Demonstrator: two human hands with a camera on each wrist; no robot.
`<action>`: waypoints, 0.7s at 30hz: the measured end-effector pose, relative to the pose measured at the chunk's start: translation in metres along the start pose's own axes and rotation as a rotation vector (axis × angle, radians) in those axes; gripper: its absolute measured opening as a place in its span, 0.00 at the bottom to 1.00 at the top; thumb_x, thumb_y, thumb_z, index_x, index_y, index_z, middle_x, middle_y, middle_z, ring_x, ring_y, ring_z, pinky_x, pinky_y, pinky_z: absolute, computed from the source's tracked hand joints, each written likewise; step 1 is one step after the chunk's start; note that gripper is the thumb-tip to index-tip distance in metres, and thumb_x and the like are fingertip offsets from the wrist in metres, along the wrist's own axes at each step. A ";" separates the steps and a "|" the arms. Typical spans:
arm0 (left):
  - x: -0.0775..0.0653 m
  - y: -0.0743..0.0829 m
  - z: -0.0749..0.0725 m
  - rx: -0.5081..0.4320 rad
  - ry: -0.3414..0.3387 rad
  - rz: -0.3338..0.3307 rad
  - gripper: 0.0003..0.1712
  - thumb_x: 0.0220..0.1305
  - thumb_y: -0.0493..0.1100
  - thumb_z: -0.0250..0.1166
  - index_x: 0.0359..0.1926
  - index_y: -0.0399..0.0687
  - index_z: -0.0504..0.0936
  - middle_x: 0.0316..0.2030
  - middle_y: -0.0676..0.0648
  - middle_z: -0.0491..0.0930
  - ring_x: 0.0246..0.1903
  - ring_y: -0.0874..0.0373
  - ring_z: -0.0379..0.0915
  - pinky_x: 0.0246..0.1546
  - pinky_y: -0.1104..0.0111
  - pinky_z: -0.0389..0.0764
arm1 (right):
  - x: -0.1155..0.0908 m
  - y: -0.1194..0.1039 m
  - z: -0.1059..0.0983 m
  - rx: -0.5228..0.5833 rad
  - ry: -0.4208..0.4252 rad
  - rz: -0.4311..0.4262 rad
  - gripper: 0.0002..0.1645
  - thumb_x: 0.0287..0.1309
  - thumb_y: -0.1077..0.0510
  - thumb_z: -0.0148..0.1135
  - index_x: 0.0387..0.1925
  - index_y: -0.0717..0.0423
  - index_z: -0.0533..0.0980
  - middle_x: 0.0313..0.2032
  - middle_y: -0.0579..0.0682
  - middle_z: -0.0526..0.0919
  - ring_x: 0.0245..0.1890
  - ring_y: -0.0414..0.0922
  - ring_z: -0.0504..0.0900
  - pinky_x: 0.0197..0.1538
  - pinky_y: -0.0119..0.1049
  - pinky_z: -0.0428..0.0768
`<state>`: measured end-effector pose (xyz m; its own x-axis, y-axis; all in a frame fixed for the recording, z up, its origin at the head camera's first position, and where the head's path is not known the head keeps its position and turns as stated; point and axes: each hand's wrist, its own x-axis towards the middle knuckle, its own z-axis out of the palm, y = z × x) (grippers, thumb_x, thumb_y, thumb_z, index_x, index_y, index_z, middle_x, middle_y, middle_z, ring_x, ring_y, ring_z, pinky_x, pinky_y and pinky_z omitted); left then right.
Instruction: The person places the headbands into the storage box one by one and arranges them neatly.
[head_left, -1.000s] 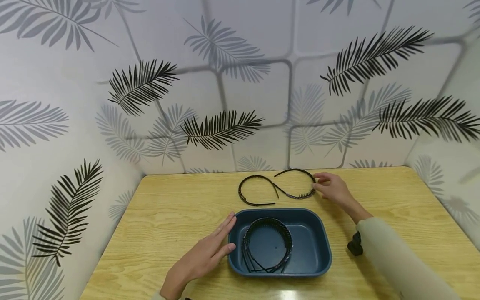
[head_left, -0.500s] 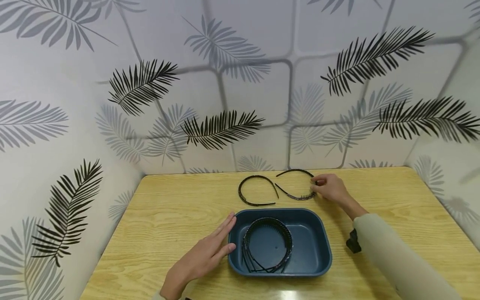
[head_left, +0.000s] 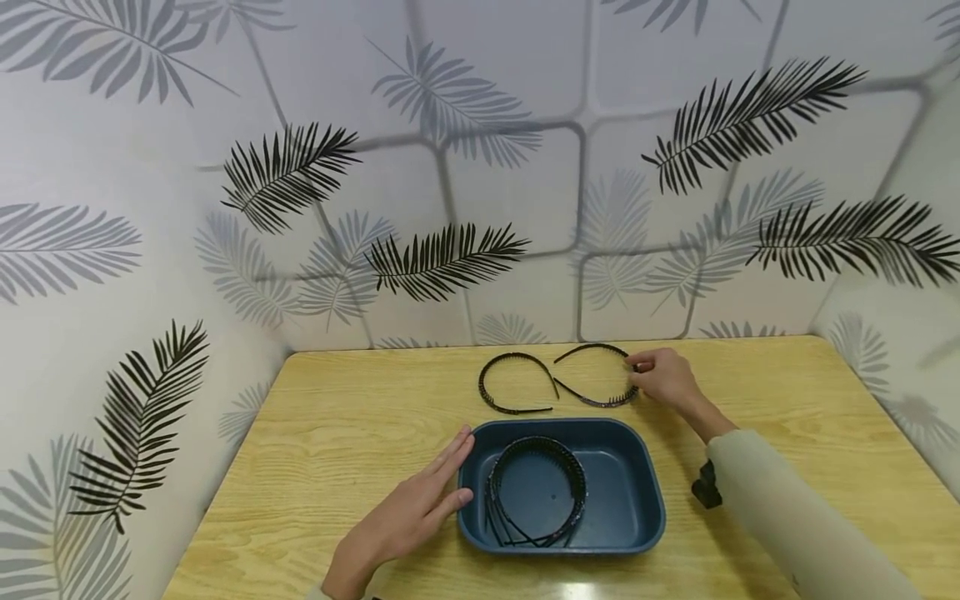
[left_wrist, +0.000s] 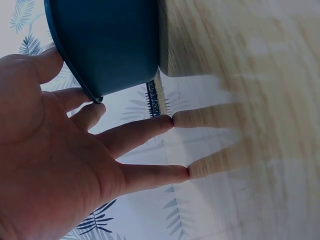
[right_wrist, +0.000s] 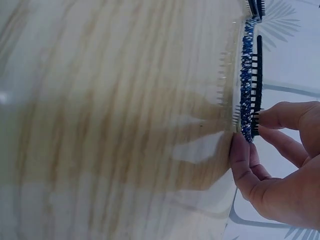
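Observation:
My right hand (head_left: 670, 383) pinches the curved right side of a black toothed headband (head_left: 600, 404) at the back of the table. In the right wrist view, thumb and fingers close on the end of this headband (right_wrist: 246, 75), which has blue and silver glitter along its outside. Just left of it lies a second black headband (head_left: 483, 388). My left hand (head_left: 405, 515) rests against the left side of a dark blue tub (head_left: 615, 492), fingers extended. In the left wrist view, thumb and some fingers touch the tub's rim (left_wrist: 75, 75), while two fingertips meet the tabletop.
Several dark headbands (head_left: 578, 483) lie stacked in the left half of the tub. The light wood table (head_left: 337, 433) runs back to a wall (head_left: 510, 200) with a leaf pattern, close behind the two loose headbands.
My right fingers have closed more firmly on the headband. It has shifted slightly right and toward me, its lower tip drawing away from the other headband. My left hand stays at the tub.

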<state>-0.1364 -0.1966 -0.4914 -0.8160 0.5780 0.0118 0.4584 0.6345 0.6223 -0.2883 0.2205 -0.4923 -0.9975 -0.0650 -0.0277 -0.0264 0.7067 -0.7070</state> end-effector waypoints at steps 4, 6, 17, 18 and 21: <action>0.001 0.001 0.000 0.002 -0.001 0.004 0.40 0.82 0.53 0.51 0.84 0.58 0.42 0.81 0.62 0.35 0.78 0.56 0.43 0.72 0.46 0.61 | -0.002 0.003 -0.003 0.057 -0.005 0.030 0.25 0.63 0.64 0.59 0.60 0.69 0.79 0.57 0.74 0.79 0.49 0.62 0.85 0.35 0.38 0.84; 0.001 0.001 0.000 0.003 0.001 0.007 0.40 0.82 0.52 0.51 0.84 0.58 0.42 0.81 0.62 0.35 0.78 0.57 0.43 0.72 0.47 0.61 | -0.003 0.005 -0.005 0.099 -0.008 0.042 0.25 0.64 0.64 0.59 0.61 0.70 0.78 0.58 0.75 0.78 0.49 0.62 0.84 0.37 0.39 0.86; 0.001 0.002 -0.001 0.003 0.000 0.011 0.39 0.82 0.52 0.52 0.84 0.55 0.44 0.82 0.58 0.38 0.78 0.57 0.43 0.72 0.49 0.61 | -0.013 0.017 -0.014 0.231 -0.019 0.026 0.27 0.72 0.60 0.60 0.67 0.69 0.73 0.63 0.77 0.71 0.45 0.58 0.88 0.49 0.47 0.85; 0.001 0.002 -0.001 0.001 0.000 0.010 0.39 0.82 0.51 0.52 0.84 0.56 0.44 0.82 0.58 0.38 0.78 0.57 0.43 0.72 0.49 0.61 | -0.013 0.019 -0.014 0.235 -0.021 0.024 0.28 0.72 0.59 0.61 0.68 0.69 0.73 0.63 0.77 0.71 0.45 0.57 0.88 0.49 0.46 0.85; 0.000 0.002 -0.001 -0.002 -0.001 0.007 0.39 0.82 0.52 0.52 0.84 0.56 0.43 0.82 0.58 0.38 0.78 0.57 0.42 0.72 0.49 0.60 | -0.015 0.023 -0.014 0.278 -0.020 0.015 0.29 0.71 0.59 0.62 0.68 0.69 0.72 0.62 0.76 0.72 0.44 0.55 0.88 0.48 0.44 0.85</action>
<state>-0.1362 -0.1957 -0.4896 -0.8125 0.5828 0.0155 0.4633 0.6293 0.6240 -0.2744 0.2477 -0.4980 -0.9961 -0.0718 -0.0521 0.0105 0.4875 -0.8730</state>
